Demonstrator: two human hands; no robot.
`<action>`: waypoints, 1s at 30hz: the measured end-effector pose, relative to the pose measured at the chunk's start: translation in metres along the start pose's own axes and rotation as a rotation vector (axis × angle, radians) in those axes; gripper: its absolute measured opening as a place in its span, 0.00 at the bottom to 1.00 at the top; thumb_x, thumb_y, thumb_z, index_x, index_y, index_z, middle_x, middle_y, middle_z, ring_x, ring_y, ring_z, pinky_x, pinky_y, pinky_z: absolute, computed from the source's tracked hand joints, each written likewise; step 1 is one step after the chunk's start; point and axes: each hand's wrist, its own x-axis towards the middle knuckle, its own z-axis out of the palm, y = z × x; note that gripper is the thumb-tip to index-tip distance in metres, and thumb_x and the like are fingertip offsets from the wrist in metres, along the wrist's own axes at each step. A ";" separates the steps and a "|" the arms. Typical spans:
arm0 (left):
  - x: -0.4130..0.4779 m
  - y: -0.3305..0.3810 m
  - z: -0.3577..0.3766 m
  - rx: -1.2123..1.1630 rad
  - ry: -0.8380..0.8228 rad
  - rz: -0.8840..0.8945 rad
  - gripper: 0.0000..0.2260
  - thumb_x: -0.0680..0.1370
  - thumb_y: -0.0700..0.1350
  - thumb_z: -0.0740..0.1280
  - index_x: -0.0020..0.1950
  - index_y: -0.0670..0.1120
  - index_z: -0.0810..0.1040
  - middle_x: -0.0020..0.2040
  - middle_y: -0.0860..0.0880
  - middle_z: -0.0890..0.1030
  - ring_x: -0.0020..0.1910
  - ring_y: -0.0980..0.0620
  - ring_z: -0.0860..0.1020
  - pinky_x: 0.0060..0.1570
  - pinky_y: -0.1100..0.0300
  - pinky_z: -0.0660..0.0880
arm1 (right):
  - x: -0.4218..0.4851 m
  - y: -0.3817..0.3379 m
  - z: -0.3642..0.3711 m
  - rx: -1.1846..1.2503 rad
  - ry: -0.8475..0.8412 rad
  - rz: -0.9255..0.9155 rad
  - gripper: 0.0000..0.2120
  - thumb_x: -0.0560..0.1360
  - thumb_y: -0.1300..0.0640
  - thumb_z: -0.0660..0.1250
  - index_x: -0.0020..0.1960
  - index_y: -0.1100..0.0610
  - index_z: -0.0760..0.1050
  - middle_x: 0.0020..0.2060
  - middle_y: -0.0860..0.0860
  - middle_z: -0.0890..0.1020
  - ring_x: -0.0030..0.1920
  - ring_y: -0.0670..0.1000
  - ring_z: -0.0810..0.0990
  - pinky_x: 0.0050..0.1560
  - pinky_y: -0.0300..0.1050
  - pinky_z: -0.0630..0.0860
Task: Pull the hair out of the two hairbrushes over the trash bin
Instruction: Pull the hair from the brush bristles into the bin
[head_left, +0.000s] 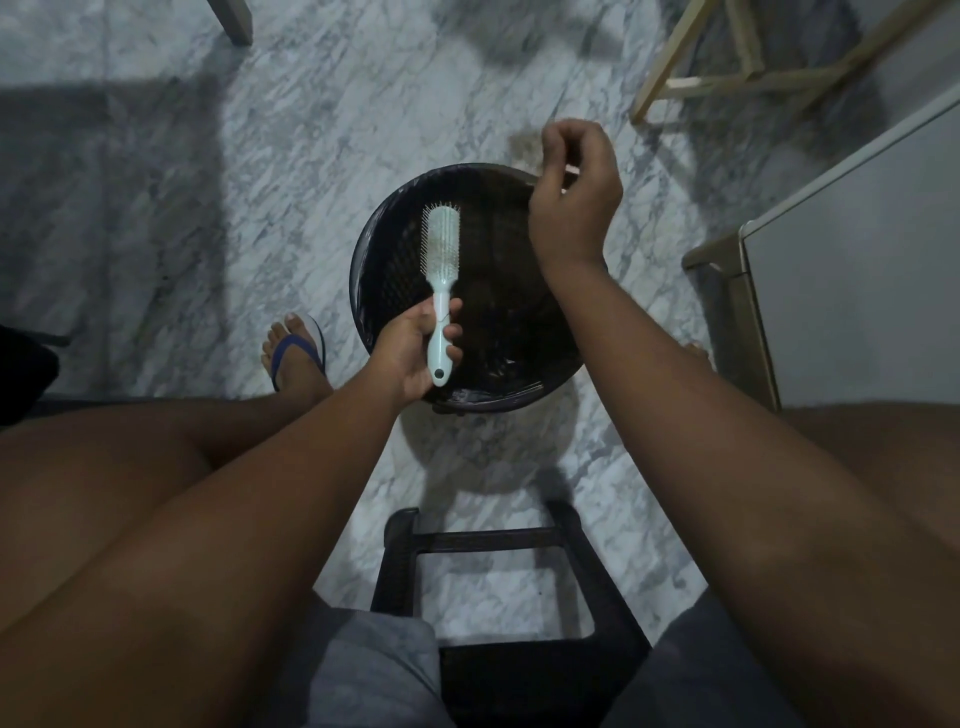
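Note:
A pale blue hairbrush (441, 244) points bristle-head away from me above the black trash bin (363, 291). Some hair shows among its bristles. My left hand (410, 353) grips the brush by its handle over the bin's near rim. My right hand (576, 192) is raised over the bin's far right rim, its fingers curled. A blurred brownish tuft of hair (523, 144) sits at its fingertips, and the hand seems to pinch it. A second hairbrush is not in view.
I sit with a black plastic stool (498, 540) between my legs. My foot in a blue sandal (296, 353) is left of the bin. A wooden frame (727, 78) stands far right, a white cabinet (857, 260) at right, on marble floor.

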 end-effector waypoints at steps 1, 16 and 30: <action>-0.001 0.002 0.001 0.001 -0.008 0.005 0.14 0.79 0.34 0.53 0.58 0.40 0.75 0.46 0.48 0.75 0.31 0.57 0.71 0.27 0.64 0.69 | -0.003 0.006 -0.003 -0.047 -0.039 0.052 0.07 0.79 0.59 0.64 0.46 0.62 0.78 0.43 0.54 0.81 0.43 0.52 0.80 0.44 0.47 0.78; -0.006 0.005 0.014 0.124 -0.039 -0.019 0.18 0.80 0.36 0.53 0.67 0.44 0.73 0.49 0.49 0.80 0.32 0.56 0.71 0.27 0.64 0.69 | -0.031 0.015 -0.007 -0.041 -0.823 0.487 0.18 0.72 0.50 0.75 0.59 0.56 0.81 0.46 0.51 0.86 0.49 0.49 0.85 0.52 0.51 0.83; 0.002 -0.002 0.011 0.146 0.038 -0.006 0.18 0.80 0.36 0.52 0.67 0.42 0.73 0.51 0.48 0.80 0.31 0.56 0.72 0.26 0.62 0.69 | -0.018 0.014 0.006 -0.162 -0.633 0.324 0.05 0.73 0.56 0.73 0.41 0.57 0.82 0.32 0.51 0.84 0.30 0.46 0.81 0.37 0.38 0.80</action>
